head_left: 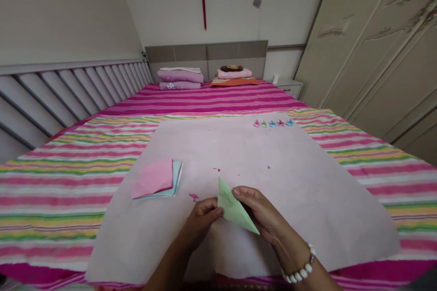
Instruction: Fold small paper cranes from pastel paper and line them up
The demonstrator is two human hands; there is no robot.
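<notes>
Green folded paper [235, 208], a pointed triangular piece, sits pinched between both hands just above the pale sheet [307, 200] spread over the striped bed [51, 182]. The left hand [201, 219] grips its lower left edge with curled fingers and thumb on top; the right hand [264, 218] closes on the right side, fingers behind the paper, a beaded bracelet [302, 270] on its wrist. Just left of the left hand and a little further out lies a stack of coloured paper squares [157, 179], pink on top. Well beyond the right hand, five small folded paper figures [273, 123] stand in a row near the far edge of the sheet
</notes>
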